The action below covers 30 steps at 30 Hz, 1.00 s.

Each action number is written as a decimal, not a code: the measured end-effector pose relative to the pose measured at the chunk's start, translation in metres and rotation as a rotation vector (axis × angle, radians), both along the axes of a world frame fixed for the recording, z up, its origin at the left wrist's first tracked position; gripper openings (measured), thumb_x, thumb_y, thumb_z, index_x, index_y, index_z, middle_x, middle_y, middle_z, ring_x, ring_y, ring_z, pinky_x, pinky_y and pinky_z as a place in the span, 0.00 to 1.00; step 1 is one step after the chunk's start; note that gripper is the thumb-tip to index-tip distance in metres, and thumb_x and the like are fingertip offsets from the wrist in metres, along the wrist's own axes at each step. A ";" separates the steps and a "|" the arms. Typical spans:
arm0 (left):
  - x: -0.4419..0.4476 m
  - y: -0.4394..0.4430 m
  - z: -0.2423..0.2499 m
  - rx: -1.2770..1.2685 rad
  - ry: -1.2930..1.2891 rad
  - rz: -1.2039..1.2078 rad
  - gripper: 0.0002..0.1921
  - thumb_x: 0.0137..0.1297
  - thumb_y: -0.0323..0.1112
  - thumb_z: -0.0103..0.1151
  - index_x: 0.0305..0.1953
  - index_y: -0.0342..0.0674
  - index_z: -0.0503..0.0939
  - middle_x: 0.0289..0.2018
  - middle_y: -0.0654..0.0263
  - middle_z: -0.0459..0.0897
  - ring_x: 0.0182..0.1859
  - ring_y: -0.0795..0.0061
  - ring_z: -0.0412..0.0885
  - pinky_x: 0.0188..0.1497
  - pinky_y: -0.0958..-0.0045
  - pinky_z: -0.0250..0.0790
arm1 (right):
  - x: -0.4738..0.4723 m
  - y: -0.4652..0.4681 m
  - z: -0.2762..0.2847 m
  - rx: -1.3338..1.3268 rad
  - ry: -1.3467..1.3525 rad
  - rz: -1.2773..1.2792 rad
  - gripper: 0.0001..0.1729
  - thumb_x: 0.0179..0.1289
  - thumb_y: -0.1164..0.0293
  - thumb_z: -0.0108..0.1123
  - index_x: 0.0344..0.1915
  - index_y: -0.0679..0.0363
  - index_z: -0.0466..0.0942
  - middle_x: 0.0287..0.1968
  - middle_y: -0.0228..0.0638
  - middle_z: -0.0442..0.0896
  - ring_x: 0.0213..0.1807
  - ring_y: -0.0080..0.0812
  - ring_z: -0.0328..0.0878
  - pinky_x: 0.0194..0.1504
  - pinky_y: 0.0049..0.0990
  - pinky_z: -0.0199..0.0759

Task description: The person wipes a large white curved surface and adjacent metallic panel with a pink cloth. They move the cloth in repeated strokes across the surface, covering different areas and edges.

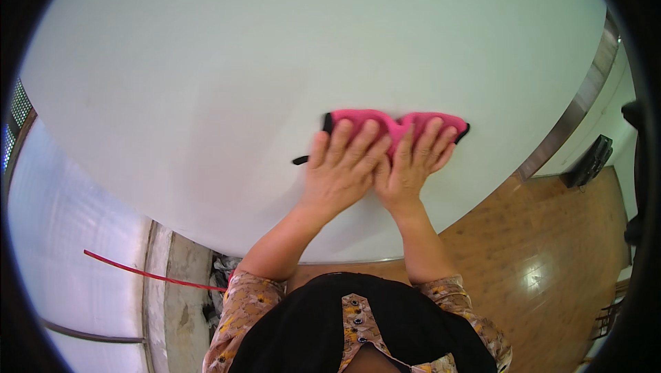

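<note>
A pink cloth with black edging (397,126) lies bunched on a large white tabletop (310,37). My left hand (343,166) rests flat on the cloth's left part, its fingers spread and pointing away from me. Beside it, my right hand (413,164) presses on the right part with its fingers slightly apart. The two hands touch or nearly touch near the thumbs. A black strip (300,160) sticks out to the left of my left hand. The palms hide the near part of the cloth.
The table's near edge curves in front of my body. At the left are a window (77,228), a worn sill (183,280) and a red rod or strip (155,276). Wooden flooring (526,249) shows at the right, with a black object (591,161) by the wall.
</note>
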<state>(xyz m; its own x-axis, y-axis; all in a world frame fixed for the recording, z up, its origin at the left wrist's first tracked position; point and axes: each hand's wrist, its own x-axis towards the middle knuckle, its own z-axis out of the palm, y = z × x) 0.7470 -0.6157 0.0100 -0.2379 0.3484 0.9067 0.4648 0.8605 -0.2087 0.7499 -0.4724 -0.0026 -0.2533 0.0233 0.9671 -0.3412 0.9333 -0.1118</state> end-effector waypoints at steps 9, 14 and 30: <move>-0.003 -0.168 -0.038 0.096 -0.125 0.172 0.22 0.66 0.47 0.55 0.57 0.43 0.76 0.74 0.37 0.51 0.77 0.30 0.38 0.74 0.31 0.29 | 0.006 -0.155 0.008 0.158 -0.164 0.220 0.37 0.61 0.53 0.64 0.70 0.45 0.69 0.77 0.33 0.60 0.80 0.44 0.48 0.72 0.57 0.35; 0.002 -0.198 -0.092 0.064 -0.158 0.087 0.27 0.67 0.44 0.53 0.65 0.41 0.67 0.77 0.40 0.39 0.76 0.26 0.29 0.72 0.26 0.23 | 0.014 -0.173 -0.031 0.235 -0.118 0.208 0.36 0.61 0.54 0.63 0.70 0.46 0.70 0.78 0.29 0.60 0.80 0.37 0.48 0.75 0.48 0.35; 0.004 0.017 -0.044 -0.114 -0.015 -0.063 0.25 0.62 0.42 0.58 0.63 0.58 0.77 0.74 0.69 0.63 0.79 0.55 0.48 0.75 0.46 0.37 | 0.014 0.034 -0.054 0.164 -0.031 -0.023 0.42 0.70 0.52 0.55 0.76 0.62 0.55 0.79 0.58 0.46 0.80 0.67 0.31 0.73 0.62 0.28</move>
<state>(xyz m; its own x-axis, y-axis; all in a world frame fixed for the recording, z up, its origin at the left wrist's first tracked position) 0.7509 -0.5983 -0.0337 -0.2254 0.4637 0.8568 0.5214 0.8004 -0.2960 0.7641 -0.4380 -0.0563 -0.2842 -0.1282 0.9502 -0.3180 0.9475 0.0328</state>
